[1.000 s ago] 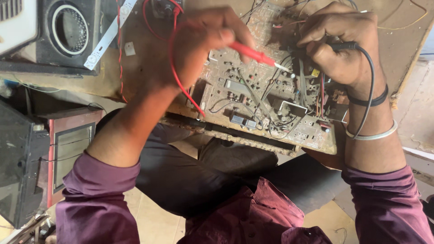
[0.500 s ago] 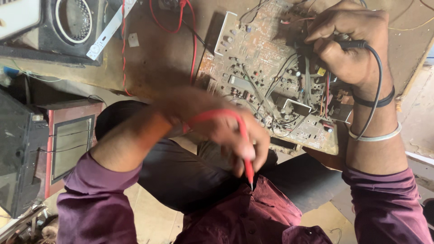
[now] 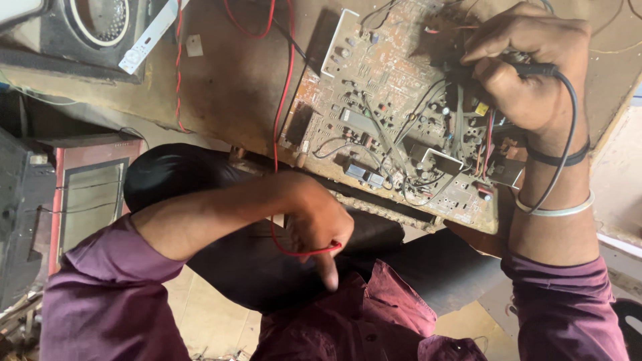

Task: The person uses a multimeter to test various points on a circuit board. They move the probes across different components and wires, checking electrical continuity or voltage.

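Observation:
A brown circuit board (image 3: 374, 113) crowded with components and wires lies on a worn wooden table (image 3: 227, 80). My right hand (image 3: 528, 73) rests on the board's far right part, closed around a black probe (image 3: 538, 69); its black cable (image 3: 570, 134) curves down past my wrist. My left hand (image 3: 321, 227) is off the board, low over my lap below the table edge. It is closed on the red probe lead (image 3: 301, 253), which loops under the fingers. The red wire (image 3: 284, 87) runs up across the table. The red probe's tip is hidden.
A round speaker (image 3: 100, 20) and a white remote-like bar (image 3: 150, 37) sit at the table's top left. A dark cabinet (image 3: 20, 214) and a red-framed panel (image 3: 87, 194) stand on the left. My dark trousers and maroon shirt fill the bottom.
My left hand has lifted the red probe off the board and drawn it down to my lap. My right hand has kept the black probe on the board.

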